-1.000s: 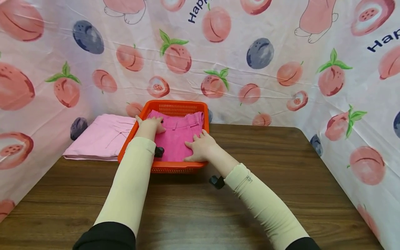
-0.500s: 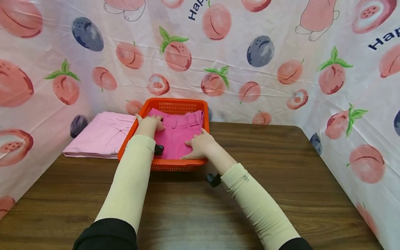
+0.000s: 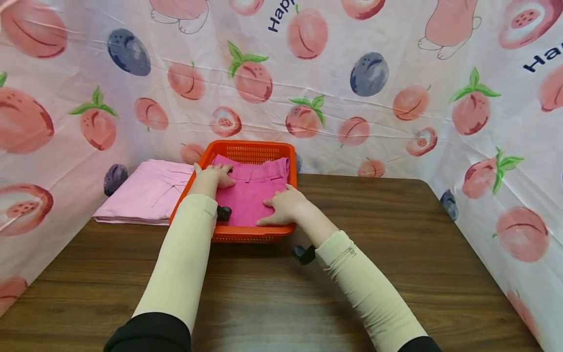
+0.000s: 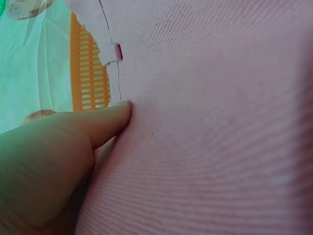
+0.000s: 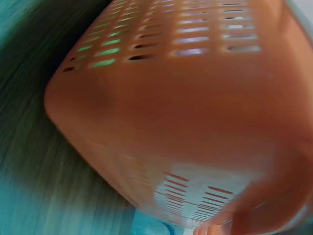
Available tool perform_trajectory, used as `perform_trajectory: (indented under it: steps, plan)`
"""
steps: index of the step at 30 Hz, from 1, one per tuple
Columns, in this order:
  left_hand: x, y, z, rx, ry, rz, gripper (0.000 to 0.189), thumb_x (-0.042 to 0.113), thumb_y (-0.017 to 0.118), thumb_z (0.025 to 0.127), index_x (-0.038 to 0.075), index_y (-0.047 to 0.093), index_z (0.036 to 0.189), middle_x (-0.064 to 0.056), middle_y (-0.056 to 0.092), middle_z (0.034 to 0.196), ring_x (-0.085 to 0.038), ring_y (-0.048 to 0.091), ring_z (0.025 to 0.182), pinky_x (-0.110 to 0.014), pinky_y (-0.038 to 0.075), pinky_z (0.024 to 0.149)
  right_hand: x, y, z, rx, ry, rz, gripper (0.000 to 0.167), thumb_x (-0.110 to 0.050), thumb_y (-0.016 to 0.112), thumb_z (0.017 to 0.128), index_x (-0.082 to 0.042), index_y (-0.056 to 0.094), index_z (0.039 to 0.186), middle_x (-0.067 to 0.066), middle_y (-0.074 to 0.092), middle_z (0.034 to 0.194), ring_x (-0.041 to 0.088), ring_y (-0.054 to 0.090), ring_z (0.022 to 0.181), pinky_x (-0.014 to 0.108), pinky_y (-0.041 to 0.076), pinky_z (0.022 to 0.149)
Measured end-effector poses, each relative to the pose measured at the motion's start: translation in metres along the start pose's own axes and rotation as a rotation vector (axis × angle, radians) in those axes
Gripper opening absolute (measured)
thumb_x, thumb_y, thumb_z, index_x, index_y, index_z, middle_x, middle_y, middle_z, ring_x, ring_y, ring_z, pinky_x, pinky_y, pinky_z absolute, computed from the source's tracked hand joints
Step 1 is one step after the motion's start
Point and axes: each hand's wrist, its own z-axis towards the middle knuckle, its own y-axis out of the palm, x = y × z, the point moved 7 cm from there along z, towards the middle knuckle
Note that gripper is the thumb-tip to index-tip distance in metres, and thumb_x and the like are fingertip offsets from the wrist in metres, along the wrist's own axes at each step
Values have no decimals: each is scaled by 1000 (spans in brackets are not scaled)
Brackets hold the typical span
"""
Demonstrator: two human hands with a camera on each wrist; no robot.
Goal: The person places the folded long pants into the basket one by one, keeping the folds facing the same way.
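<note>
In the head view a folded pair of bright pink trousers [image 3: 248,198] lies in an orange plastic basket [image 3: 250,232], with the waistband towards the back. My left hand [image 3: 209,179] rests with spread fingers on the trousers' left side, by the basket's left rim. Its thumb touches the cloth below a belt loop in the left wrist view. At the front right corner of the basket, my right hand [image 3: 288,207] lies with thumb and fingers spread on the trousers' right edge. The right wrist view shows mainly the basket's outer wall [image 5: 186,107]; the right fingers are hidden there.
A folded light pink garment [image 3: 145,193] lies on the table left of the basket, close against it. The brown wooden table [image 3: 374,244] extends right and forward. A fruit-printed sheet [image 3: 334,73] hangs around the back and sides.
Both hands stay almost in place on the pink trousers, and the basket has not visibly moved on the table. The head view has shifted slightly.
</note>
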Motion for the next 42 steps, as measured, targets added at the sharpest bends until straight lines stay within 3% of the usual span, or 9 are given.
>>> perform_trajectory:
  steps: [4,8,13,19,26,33,42]
  plan:
    - [0,2,4,3,9,10,73,39,51,95,10,18,153,-23,10,156,-45,7,140,-68,-15,100,12,-8,1,51,-21,71,66,-62,52,89,-21,51,141,6,51,139,20,43,130,40,20,111]
    - [3,2,0,-7,21,4,73,38,51,95,9,17,153,-24,10,155,-46,7,140,-68,-15,100,31,-18,5,100,-8,115,64,-53,56,91,-18,47,143,9,45,144,27,35,135,45,24,109]
    - [2,2,-4,-28,30,11,74,39,50,96,8,15,153,-24,9,155,-45,7,140,-67,-15,100,50,-23,12,109,-5,161,71,-50,61,89,-18,38,148,10,25,155,27,15,143,52,13,112]
    - [3,2,-5,-20,38,7,72,37,48,97,7,14,153,-24,8,155,-45,6,140,-67,-16,100,60,-18,23,72,5,165,79,-62,56,86,-26,30,152,4,9,160,23,4,145,52,3,112]
    - [2,0,-5,-20,44,10,73,37,49,96,7,15,153,-25,8,155,-47,7,139,-67,-15,100,66,-11,33,-4,78,176,87,-73,49,82,-29,24,153,0,9,160,23,-2,145,50,-1,112]
    - [2,-1,-4,-16,43,5,71,36,48,97,7,15,153,-24,9,155,-47,7,139,-67,-16,100,61,-12,38,-39,145,124,94,-78,45,79,-26,24,153,6,14,159,29,-2,144,52,0,112]
    - [-1,-2,-4,-6,39,-1,72,38,47,96,7,15,153,-24,9,155,-46,7,139,-66,-17,100,55,-15,40,-25,190,90,93,-78,48,78,-21,33,151,10,28,154,31,4,144,51,-4,112]
